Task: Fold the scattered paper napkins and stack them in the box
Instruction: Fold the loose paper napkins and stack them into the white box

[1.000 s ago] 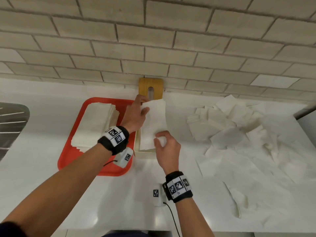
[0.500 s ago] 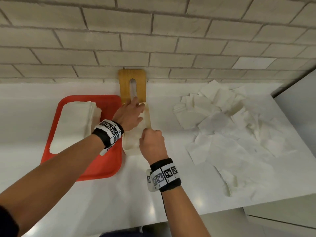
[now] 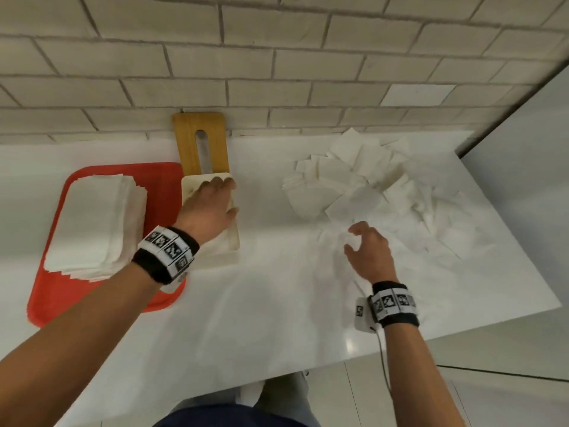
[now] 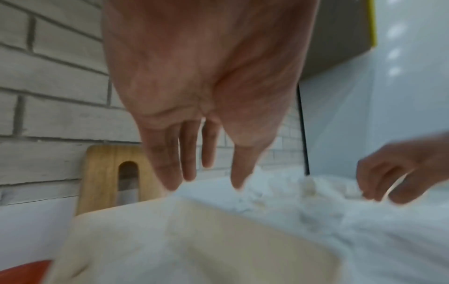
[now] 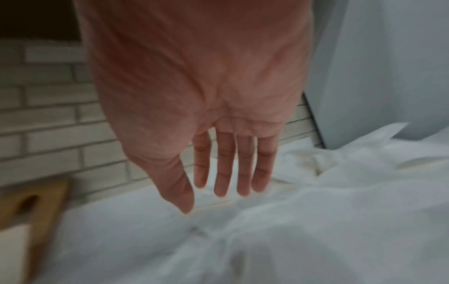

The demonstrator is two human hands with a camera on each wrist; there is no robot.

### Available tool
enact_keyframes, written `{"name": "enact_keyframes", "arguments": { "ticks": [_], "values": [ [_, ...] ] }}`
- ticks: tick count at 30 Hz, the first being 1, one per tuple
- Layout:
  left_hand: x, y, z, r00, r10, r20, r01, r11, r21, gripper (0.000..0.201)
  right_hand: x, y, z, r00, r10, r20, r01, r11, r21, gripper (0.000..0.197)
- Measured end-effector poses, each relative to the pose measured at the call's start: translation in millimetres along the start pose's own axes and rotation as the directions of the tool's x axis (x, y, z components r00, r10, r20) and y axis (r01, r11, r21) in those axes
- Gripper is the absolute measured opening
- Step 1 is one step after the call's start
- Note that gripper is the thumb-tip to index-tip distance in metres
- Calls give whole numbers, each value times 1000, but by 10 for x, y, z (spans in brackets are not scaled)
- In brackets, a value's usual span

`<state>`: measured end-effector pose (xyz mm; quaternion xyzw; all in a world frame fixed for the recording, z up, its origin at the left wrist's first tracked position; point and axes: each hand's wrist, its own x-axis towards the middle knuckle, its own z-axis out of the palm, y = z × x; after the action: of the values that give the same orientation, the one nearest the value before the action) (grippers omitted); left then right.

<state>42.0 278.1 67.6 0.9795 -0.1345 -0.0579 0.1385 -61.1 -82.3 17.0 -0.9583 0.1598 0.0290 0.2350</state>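
Note:
A cream box (image 3: pixel 188 186) stands on the white counter beside the red tray, with folded napkins (image 3: pixel 220 241) inside it. My left hand (image 3: pixel 212 204) lies over the box with straight fingers (image 4: pixel 170 173), holding nothing. A heap of loose white napkins (image 3: pixel 369 180) covers the right part of the counter. My right hand (image 3: pixel 366 248) hovers open over the near edge of that heap, fingers (image 5: pixel 223 173) straight and spread, nothing in them. In the left wrist view the box (image 4: pixel 243 240) is blurred below the palm.
A red tray (image 3: pixel 166 186) at the left holds a thick stack of white napkins (image 3: pixel 92 223). A wooden lid with a slot (image 3: pixel 201 143) leans against the brick wall behind the box. The counter's front edge runs close below my wrists; a white panel stands at the right.
The napkin that both hands held has gone down into the box. My right hand has let go and swung right to the loose heap. My left hand stays over the box.

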Motion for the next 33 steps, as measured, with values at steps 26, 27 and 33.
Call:
{"name": "enact_keyframes", "arguments": {
  "ticks": [26, 27, 33],
  "values": [
    [192, 2435, 1855, 983, -34, 182, 157, 673, -722, 24, -9, 1671, -321, 884, -458, 92, 448, 888, 107, 35],
    [209, 2452, 1888, 982, -20, 186, 142, 724, -675, 25, 38, 1705, -344, 909, -416, 37, 408, 903, 133, 30],
    [339, 2567, 1998, 960, 113, 257, 2, 913, -408, 26, 412, 1852, -311, 934, -314, 172, 321, 947, -13, 32]
  ]
}}
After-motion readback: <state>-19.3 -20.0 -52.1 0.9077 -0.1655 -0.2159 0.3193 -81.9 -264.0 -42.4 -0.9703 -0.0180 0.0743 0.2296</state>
